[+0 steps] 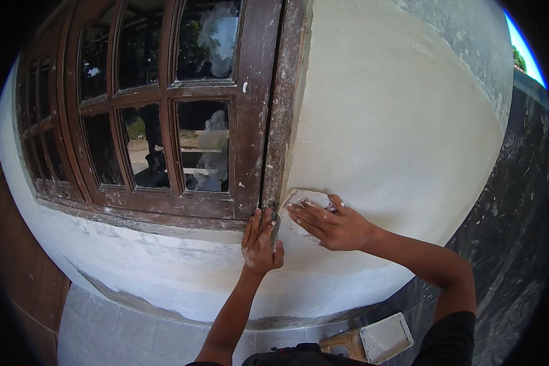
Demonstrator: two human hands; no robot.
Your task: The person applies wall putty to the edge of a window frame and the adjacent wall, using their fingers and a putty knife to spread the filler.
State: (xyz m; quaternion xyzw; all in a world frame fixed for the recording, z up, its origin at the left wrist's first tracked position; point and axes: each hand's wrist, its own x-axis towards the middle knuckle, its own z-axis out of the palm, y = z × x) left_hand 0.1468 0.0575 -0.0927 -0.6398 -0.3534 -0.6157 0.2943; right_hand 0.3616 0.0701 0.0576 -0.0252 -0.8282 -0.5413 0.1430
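Observation:
My right hand (338,227) presses a flat, white-smeared pad (305,196) against the cream plastered wall (372,122), beside the lower corner of a window frame. Its fingers spread across the pad and the thumb bends over its upper edge; the pad's exact kind cannot be made out. My left hand (261,244) rests at the bottom corner of the brown wooden window frame (280,116), fingers stretched upward and thumb apart. White residue coats the fingers of both hands. A narrow grey edge shows between the left hand and the pad; what it belongs to is unclear.
A brown window (247,116) with several glass panes fills the left side, spotted with white. Below, near my body, a white rectangular tray (386,337) sits by a tan woven-looking item (346,345) on grey floor tiles (134,329). Dark sheeting (500,244) spreads at right.

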